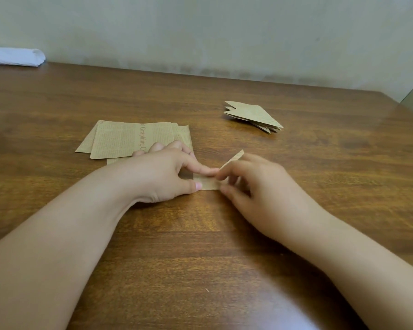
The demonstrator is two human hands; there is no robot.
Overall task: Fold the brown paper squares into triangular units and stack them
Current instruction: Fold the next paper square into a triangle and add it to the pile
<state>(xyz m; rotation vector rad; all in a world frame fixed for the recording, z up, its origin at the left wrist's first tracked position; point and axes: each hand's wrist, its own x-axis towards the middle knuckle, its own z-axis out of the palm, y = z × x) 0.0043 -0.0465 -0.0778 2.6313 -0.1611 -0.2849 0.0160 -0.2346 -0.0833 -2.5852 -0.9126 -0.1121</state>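
Observation:
A narrow folded strip of brown printed paper (209,183) lies on the wooden table (200,234) between my hands. My left hand (162,175) presses its left part flat, index finger along the top edge and thumb on the lower edge. My right hand (255,186) pinches the strip's right end, which is bent up into a raised flap. A loose pile of flat brown paper squares (126,139) lies just behind my left hand. A stack of folded triangular units (253,115) sits farther back to the right.
A white bundle (14,57) lies at the far left edge of the table against the pale wall. The table's right edge runs diagonally at the far right.

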